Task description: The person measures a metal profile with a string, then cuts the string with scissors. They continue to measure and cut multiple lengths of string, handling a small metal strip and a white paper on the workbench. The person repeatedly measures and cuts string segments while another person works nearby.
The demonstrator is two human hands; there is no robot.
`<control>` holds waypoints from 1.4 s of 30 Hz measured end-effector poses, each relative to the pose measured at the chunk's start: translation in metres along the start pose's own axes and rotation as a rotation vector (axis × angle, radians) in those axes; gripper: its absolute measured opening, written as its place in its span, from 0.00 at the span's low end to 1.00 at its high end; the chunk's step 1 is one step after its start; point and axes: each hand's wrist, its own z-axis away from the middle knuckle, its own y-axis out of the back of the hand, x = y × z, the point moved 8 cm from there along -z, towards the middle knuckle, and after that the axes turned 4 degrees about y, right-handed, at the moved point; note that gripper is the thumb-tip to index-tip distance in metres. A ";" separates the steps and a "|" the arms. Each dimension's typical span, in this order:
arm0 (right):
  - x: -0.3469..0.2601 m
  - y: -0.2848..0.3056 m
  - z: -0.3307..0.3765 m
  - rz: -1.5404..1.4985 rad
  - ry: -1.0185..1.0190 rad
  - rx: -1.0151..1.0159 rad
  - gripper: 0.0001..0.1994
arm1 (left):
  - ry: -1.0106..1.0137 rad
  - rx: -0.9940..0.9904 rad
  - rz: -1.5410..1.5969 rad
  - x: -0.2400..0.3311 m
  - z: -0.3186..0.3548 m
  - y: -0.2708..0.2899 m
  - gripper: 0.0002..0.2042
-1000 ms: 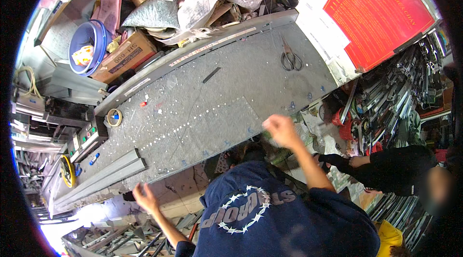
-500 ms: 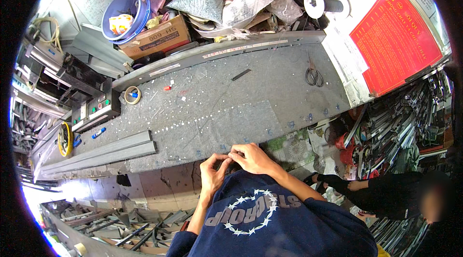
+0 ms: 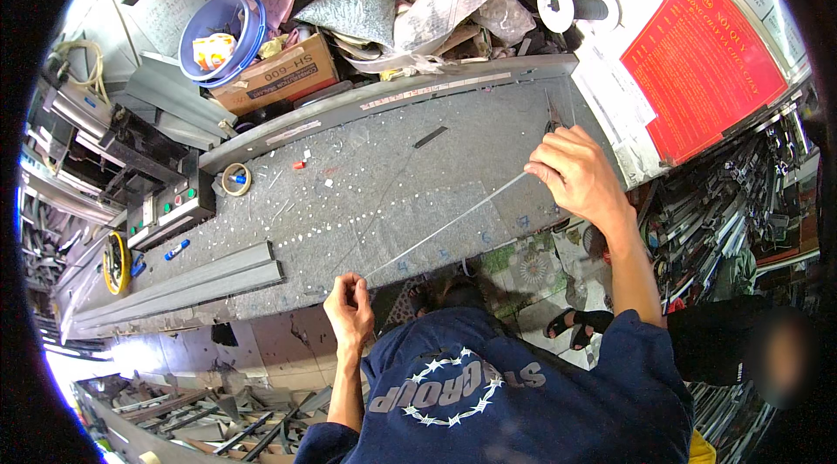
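Whitish and thin, a translucent strip (image 3: 458, 219) stretches over the grey, speckled bench (image 3: 488, 124), pinched by my left hand (image 3: 350, 307) at seven o'clock and my right hand (image 3: 575, 172) at three, its length exposed since they parted.

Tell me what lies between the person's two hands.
In the head view, a thin pale strand runs from the left hand to the right hand, over the grey worktop.

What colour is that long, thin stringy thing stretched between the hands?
The thin strand looks pale, whitish grey; it shows best in the head view.
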 end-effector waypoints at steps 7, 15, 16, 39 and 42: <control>0.003 -0.179 0.102 -0.172 -0.446 0.027 0.10 | 0.024 0.028 -0.175 -0.066 0.018 0.003 0.03; -0.089 -0.335 0.265 -0.597 -0.612 -0.528 0.12 | 0.257 -0.076 -0.319 -0.214 0.100 0.028 0.05; -0.088 -0.339 0.277 -0.773 -0.799 -0.473 0.13 | 0.289 -0.093 -0.318 -0.227 0.107 0.032 0.06; 0.072 -0.279 0.359 -0.193 -0.837 -0.331 0.13 | 0.108 0.479 -0.819 -0.207 -0.052 0.236 0.05; 0.033 -0.345 0.442 -0.323 -0.960 -0.425 0.14 | 0.099 0.442 -0.911 -0.214 -0.053 0.235 0.06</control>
